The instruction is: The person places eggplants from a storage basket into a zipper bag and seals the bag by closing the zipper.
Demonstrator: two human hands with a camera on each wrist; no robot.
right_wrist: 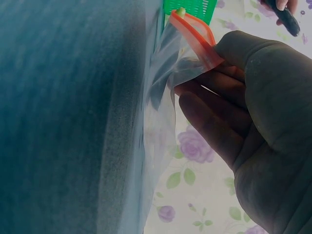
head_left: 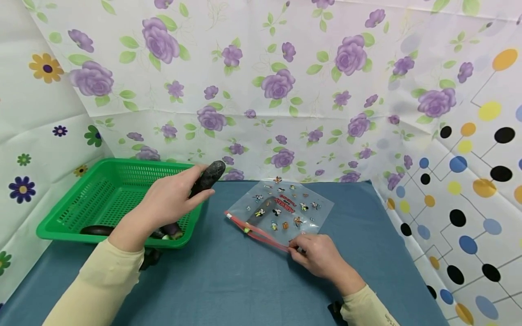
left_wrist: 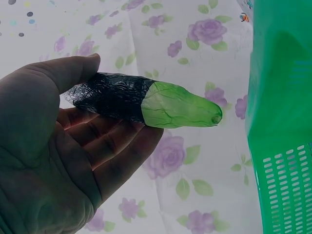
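My left hand (head_left: pixel 165 199) grips a long dark vegetable (head_left: pixel 212 174) between thumb and fingers, raised beside the basket. In the left wrist view the vegetable (left_wrist: pixel 122 97) has wrinkled black skin and a light green end. My right hand (head_left: pixel 318 253) pinches the red zip edge of a clear zip bag (head_left: pixel 322 199) printed with cartoon figures. The bag lies on the table, its mouth parted toward me, with a dark long thing (head_left: pixel 263 212) showing through the plastic. In the right wrist view, thumb and fingertips meet at the bag's orange-red rim (right_wrist: pixel 207 51).
A green perforated basket (head_left: pixel 118 165) stands at the left of the table, partly behind my left forearm. Inside it lie a dark long vegetable (head_left: pixel 97 230) and a purple eggplant (head_left: pixel 174 230). Blue cloth (head_left: pixel 228 290) covers the table; flowered sheets (head_left: pixel 253 90) enclose it.
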